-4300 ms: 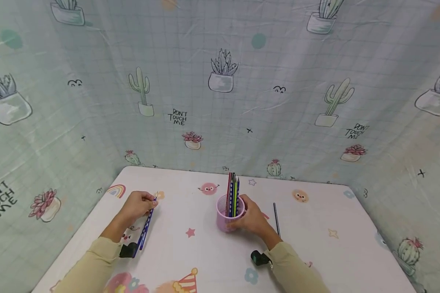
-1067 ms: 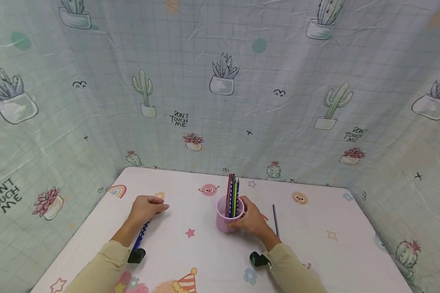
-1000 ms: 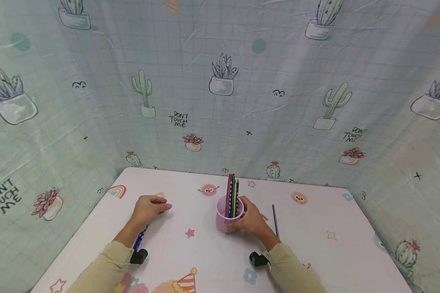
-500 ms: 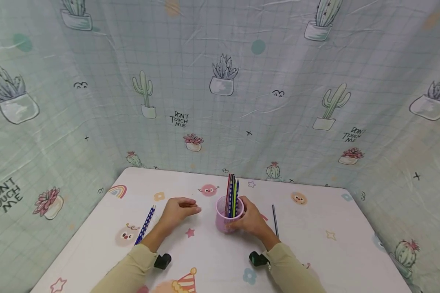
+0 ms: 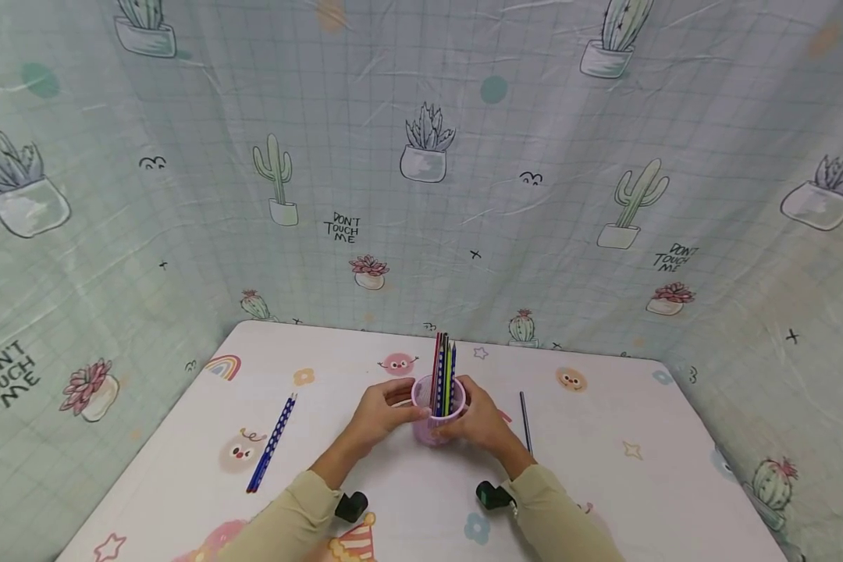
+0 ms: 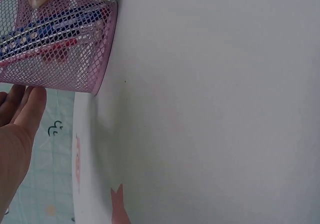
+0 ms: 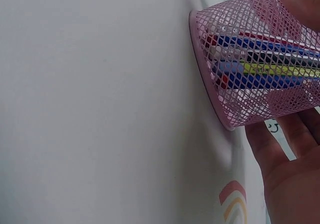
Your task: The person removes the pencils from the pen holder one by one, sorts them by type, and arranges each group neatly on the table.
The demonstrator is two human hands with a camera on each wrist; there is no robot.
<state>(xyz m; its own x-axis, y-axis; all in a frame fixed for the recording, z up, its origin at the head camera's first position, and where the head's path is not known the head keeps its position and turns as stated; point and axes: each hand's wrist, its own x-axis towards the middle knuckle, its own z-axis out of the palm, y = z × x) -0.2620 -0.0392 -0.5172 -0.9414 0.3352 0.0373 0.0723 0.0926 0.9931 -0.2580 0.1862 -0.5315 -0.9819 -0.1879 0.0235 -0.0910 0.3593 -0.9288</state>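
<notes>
A pink mesh pencil cup point(image 5: 432, 429) stands near the middle of the table with several pencils point(image 5: 442, 378) upright in it, among them red, blue and bright green ones. My right hand point(image 5: 485, 417) grips the cup from the right, thumb across its front. From the left, my left hand point(image 5: 379, 414) holds it too, thumb at the front near the rim and fingers towards the back. Both wrist views show the mesh side close up, in the left wrist view the cup point(image 6: 55, 44) with fingers point(image 6: 32, 106) beside it. Pencil ends show through the cup point(image 7: 265, 69) in the right wrist view.
Two blue dotted pencils point(image 5: 272, 443) lie side by side on the left of the table point(image 5: 569, 468). A single dark pencil point(image 5: 525, 421) lies right of the cup, partly behind my right forearm. Cactus-print cloth point(image 5: 428, 218) hangs behind and at both sides.
My left hand has let go of the two blue pencils, leaving them on the table, and has moved right to the cup. My right hand keeps hold of the cup.
</notes>
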